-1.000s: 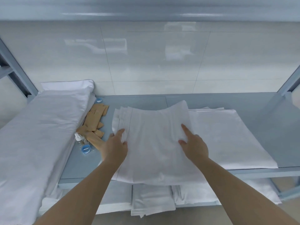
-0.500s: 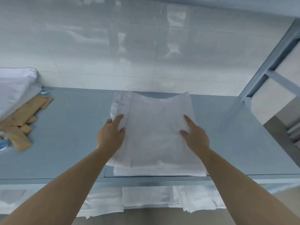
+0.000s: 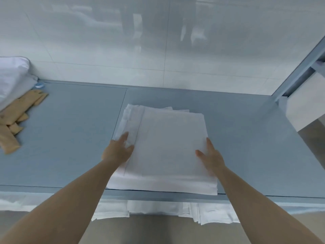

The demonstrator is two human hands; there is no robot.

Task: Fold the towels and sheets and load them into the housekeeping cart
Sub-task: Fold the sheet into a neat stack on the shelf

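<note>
a folded white sheet (image 3: 168, 148) is laid flat on the grey shelf (image 3: 70, 138) of the cart, slightly right of the middle, with its near edge reaching the shelf's near edge. several folded layers are seen stepped along its left and far sides.

the left hand (image 3: 117, 152) is rested on the near left part of the sheet, fingers stretched out and pointed far, the thumb laid on the cloth; nothing is clasped, so the grip there is apart. the right hand (image 3: 210, 155) is placed at the sheet's right edge, fingers straight along that edge and the thumb spread onto the top of the cloth; whether the edge is pinched from below cannot be told, but the fingers are seen straight rather than curled. both bare forearms are stretched in from the near side.

at the far left of the shelf, a white pillow (image 3: 12, 76) is set against the tiled wall (image 3: 158, 50). just right of and nearer than it, a loose pile of tan packets (image 3: 15, 117) is spread on the shelf, and a small blue cap (image 3: 39, 84) is seen at the pillow's far right corner.

under the shelf's near edge, more folded white linen (image 3: 202, 213) is stacked on a lower level. at the right, a grey upright post (image 3: 299, 67) of the frame is seen.
</note>
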